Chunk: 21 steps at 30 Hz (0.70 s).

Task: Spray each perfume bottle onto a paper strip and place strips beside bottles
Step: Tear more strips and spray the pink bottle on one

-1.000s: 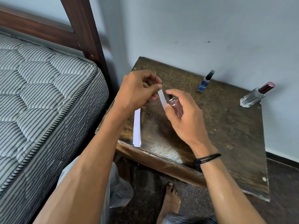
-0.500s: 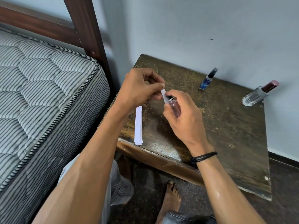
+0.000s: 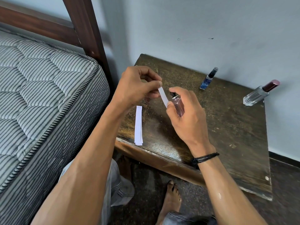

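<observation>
My left hand [image 3: 138,86] pinches the top of a white paper strip [image 3: 163,95], which hangs down toward the right. My right hand [image 3: 188,117] grips a small pinkish perfume bottle [image 3: 177,103] with a black nozzle, index finger on top, nozzle close beside the strip. Both are held above the dark wooden table [image 3: 227,135]. A small stack of spare white strips [image 3: 138,125] lies near the table's left front edge. A blue bottle with a black cap [image 3: 208,78] stands at the back. A clear bottle with a maroon cap [image 3: 259,93] stands at the back right.
A striped mattress [image 3: 40,103] on a dark wooden bed frame [image 3: 84,25] sits close on the left. A grey wall runs behind the table. My bare foot [image 3: 172,200] rests on the dark floor below the table's front edge.
More of the strip now shows between my hands, and both hands have shifted slightly. The bottles and spare strips on the table stay where they were.
</observation>
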{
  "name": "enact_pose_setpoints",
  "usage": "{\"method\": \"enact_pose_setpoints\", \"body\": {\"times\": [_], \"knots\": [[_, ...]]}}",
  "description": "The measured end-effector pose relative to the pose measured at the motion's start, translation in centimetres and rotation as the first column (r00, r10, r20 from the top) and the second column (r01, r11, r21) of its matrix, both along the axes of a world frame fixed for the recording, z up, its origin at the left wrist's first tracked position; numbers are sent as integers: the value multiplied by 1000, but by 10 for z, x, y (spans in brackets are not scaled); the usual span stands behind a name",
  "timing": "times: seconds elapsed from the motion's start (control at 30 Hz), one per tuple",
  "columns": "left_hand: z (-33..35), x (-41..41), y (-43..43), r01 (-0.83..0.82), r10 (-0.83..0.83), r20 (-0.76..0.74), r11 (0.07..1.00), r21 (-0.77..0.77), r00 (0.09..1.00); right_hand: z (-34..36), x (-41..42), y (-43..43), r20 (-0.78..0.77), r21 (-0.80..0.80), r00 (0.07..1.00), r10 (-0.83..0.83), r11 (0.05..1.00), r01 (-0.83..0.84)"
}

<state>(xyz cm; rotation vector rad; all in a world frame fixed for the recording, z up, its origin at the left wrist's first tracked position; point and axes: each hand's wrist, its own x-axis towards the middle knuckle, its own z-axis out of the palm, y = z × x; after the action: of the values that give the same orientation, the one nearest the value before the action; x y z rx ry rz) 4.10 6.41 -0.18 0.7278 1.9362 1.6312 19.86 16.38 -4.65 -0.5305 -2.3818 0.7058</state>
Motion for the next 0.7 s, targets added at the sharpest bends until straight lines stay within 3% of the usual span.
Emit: {"method": "enact_pose_setpoints", "body": {"times": [0.7], "knots": [[-1, -3, -2, -30, 29, 40, 999, 23, 999, 2, 1, -4, 11, 33, 1000, -2, 999, 2]]}}
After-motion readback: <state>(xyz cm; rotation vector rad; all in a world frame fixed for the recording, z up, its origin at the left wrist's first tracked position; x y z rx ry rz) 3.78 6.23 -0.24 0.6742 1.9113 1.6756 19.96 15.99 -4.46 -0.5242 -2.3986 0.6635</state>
